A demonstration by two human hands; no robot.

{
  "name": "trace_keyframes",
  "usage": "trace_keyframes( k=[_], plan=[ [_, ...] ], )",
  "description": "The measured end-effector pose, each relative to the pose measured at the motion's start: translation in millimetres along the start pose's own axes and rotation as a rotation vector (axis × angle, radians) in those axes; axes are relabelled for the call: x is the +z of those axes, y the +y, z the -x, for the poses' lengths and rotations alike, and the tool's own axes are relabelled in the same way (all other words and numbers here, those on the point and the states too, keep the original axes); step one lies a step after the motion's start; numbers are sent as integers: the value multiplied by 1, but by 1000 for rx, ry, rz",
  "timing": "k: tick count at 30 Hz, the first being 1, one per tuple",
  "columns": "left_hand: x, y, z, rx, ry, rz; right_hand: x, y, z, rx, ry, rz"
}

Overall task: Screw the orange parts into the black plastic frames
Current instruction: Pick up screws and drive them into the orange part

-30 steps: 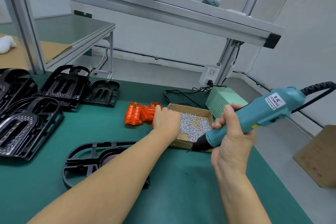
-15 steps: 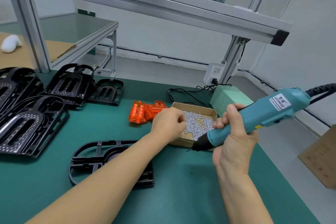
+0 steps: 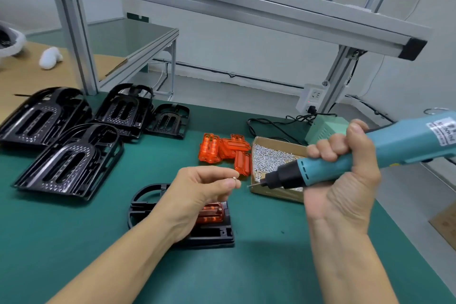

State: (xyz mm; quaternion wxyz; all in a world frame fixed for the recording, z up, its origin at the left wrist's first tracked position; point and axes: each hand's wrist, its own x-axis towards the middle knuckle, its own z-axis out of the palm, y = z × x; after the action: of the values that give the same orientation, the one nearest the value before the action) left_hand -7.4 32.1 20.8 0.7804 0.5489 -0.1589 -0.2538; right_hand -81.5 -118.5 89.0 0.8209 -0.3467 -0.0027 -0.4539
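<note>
- I see the left hand at frame centre, its grip pinching a small silver screw.
- Right hand grips the teal electric screwdriver, bit near the screw.
- Flat black plastic frame with orange translucent part seated lies on the green desk, lower centre.
- Loose orange parts beside the cardboard box of screws.

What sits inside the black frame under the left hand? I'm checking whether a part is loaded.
An orange part sits in the frame. The left hand, pinching a screw, covers the part's left side and the frame's middle.
</note>
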Motion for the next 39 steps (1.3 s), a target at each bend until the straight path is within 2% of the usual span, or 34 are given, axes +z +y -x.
trace_keyframes(
  k=[7, 23, 29, 39],
  plan=[
    [-11, 2, 22, 20, 11, -51, 21, 6, 14, 52, -68, -52],
    [-11, 1, 30, 78, -12, -128, 25, 10, 19, 49, -98, 1],
    [-9, -3, 31, 145, 33, -119, 25, 14, 21, 13, -115, 17],
    [-17, -4, 30, 184, 95, -266, 23, 28, 22, 42, -90, -33]
  ],
)
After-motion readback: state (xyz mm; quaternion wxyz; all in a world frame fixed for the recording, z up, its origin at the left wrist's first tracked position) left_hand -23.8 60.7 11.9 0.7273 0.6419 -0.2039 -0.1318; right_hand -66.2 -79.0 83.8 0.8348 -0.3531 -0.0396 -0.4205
